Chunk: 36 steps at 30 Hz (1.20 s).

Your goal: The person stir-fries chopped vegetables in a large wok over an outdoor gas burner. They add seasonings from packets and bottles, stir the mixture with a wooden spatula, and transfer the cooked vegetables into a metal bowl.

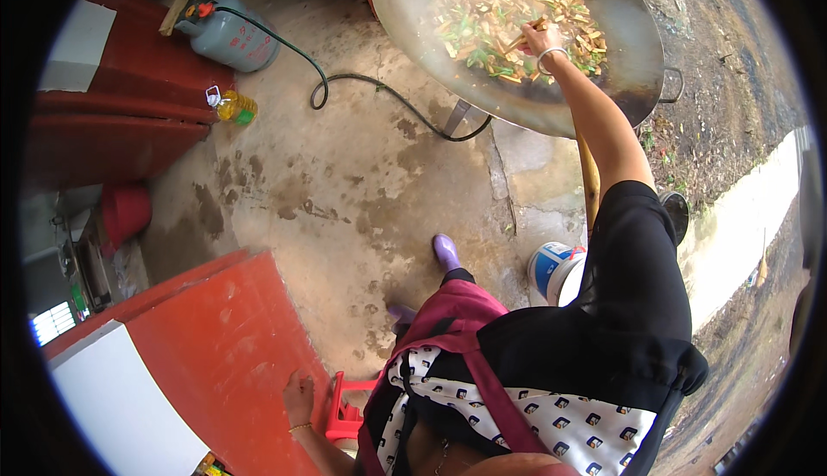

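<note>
My right hand (544,40), with a pale bangle at the wrist, grips wooden chopsticks (517,43) over a large metal wok (413,30) at the upper right. Beneath it lie cooked strips, light brown and yellowish, mixed with green vegetable pieces (481,56); steam hazes them. A thick wooden pole (589,182) passes under my right forearm at the wok's near edge, its top end hidden. Low on the left, my left hand (300,397) is over or beside a red panel (219,334), a thin bracelet at its wrist. Its fingers look curled; no held object shows.
A gas cylinder (236,36) with a dark hose (387,88) and an oil bottle (238,108) stand at upper left. A white-and-blue bucket (555,272) is by my right side, a red plastic stool (345,411) by my left. The concrete floor (323,172) has wet patches.
</note>
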Available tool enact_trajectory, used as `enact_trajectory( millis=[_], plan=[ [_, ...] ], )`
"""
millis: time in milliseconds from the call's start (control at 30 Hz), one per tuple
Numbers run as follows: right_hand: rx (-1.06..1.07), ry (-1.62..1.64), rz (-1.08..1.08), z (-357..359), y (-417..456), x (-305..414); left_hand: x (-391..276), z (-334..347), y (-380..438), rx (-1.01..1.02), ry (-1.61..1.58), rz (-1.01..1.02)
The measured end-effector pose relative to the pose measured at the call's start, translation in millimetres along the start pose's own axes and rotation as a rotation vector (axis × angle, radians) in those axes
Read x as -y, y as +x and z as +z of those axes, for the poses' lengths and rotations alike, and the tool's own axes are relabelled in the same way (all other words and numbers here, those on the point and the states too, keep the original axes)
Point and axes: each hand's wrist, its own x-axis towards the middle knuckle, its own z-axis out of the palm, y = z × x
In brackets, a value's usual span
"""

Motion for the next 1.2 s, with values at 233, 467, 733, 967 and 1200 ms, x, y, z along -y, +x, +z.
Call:
enact_trajectory(
  millis=[233, 467, 733, 967, 1200],
  plan=[
    [-0.051, 0.017, -0.246, -27, -21, 4, 11, 8, -1, 0.002, 0.026, -0.006],
    [-0.022, 0.071, -0.275, -33, -30, 9, -10, 3, 14, -0.019, 0.083, 0.069],
    [-0.129, 0.494, -0.118, 5, -1, 9, 2, 2, 5, 0.0, 0.089, 0.012],
    [-0.222, 0.073, -0.249, 17, 10, -5, -7, 4, -2, -0.024, 0.054, -0.005],
    [-0.136, -0.317, -0.439, 15, 5, -11, 6, 7, 3, -0.032, 0.109, 0.052]
  ],
)
